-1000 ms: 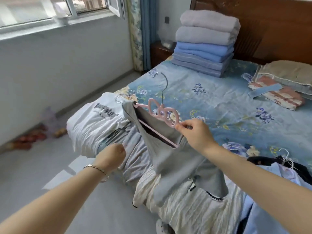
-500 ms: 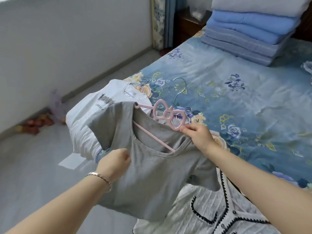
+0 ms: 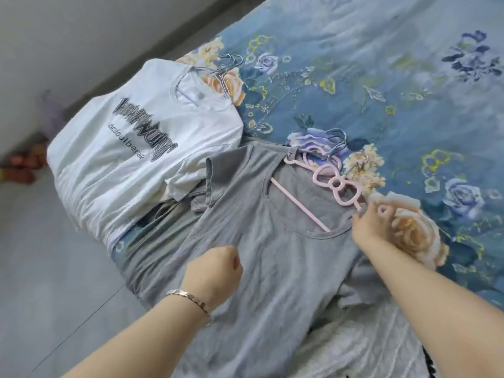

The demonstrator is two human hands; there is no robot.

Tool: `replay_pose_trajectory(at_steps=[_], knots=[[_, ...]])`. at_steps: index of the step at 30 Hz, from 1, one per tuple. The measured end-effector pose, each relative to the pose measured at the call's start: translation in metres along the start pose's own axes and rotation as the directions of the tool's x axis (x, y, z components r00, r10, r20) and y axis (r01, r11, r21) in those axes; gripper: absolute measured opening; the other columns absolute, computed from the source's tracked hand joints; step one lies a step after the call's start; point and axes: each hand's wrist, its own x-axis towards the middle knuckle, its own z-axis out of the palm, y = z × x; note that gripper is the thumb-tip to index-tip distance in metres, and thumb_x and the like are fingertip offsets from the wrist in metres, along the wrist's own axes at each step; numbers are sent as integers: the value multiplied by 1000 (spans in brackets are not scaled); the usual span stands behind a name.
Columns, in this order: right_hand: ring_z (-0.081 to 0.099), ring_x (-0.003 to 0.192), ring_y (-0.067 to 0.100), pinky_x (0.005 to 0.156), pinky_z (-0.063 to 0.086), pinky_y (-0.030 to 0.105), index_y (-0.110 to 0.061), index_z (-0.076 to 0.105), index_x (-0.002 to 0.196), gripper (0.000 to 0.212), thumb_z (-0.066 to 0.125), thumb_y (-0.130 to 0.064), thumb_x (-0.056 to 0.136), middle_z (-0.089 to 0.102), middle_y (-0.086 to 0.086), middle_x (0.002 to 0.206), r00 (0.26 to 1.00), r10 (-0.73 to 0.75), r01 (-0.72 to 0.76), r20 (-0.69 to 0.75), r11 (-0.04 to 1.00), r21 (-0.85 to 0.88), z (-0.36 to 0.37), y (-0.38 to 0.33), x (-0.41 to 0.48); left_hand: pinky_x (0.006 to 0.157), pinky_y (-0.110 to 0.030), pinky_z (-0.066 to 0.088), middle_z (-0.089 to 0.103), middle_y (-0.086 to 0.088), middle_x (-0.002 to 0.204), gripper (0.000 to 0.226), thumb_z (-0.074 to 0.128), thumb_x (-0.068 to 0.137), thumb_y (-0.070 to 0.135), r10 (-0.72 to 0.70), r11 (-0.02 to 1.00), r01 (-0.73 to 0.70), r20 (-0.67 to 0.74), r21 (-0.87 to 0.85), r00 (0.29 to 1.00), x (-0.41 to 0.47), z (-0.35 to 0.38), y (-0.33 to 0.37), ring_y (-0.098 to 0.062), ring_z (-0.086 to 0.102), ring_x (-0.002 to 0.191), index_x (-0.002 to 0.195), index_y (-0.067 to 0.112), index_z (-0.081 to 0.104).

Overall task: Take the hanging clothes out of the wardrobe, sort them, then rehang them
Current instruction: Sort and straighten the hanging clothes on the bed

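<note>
Bed (image 3: 381, 64) fills upper right of frame.
Grey tee (image 3: 272, 255) now lies flat at centre; half second ago it hung in air. Lower half overlaps striped garment (image 3: 368, 350), bottom right.
White tee (image 3: 131, 148) on own hanger, upper left, just beside grey pile.
Left hand (image 3: 215, 271) fisted, pinching grey tee's front.
Right hand (image 3: 371, 222) pinches pink hanger (image 3: 335, 186) end at neckline.
Judgement: grey tee sorted; release next.
</note>
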Motion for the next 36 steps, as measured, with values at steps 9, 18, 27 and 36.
replay_pose_trajectory(at_steps=[9,18,27,36], knots=[[40,126,27,102,34,34,-17,42,133,41,46,-25,92,41,8,138,939,-282,322,198,922,-215,-22,22,-84,57,-24,38,49,8,70,28,36,93,20,-7,1000,5,116,19,993,-30,-10,-1,-15,50,69,66,23,41],[52,114,20,90,38,27,-19,56,108,24,42,-34,95,60,4,117,815,-207,337,541,929,-152,-124,95,-212,69,-26,41,55,1,93,17,34,92,15,145,977,-172,196,128,970,-134,-61,22,-19,54,85,90,18,51],[53,80,19,62,35,25,-5,63,99,23,51,-23,92,56,3,87,927,-126,92,354,989,112,-182,226,-365,79,-29,45,60,-6,110,30,37,95,17,412,874,-451,214,182,886,-264,-47,81,-23,58,103,114,11,59],[57,103,24,88,44,29,-6,59,116,32,43,-24,96,60,10,117,952,138,-178,274,976,126,-245,413,-450,82,-26,44,59,-6,120,29,39,97,23,612,690,-677,294,255,734,-361,24,189,-23,57,108,119,15,54]])
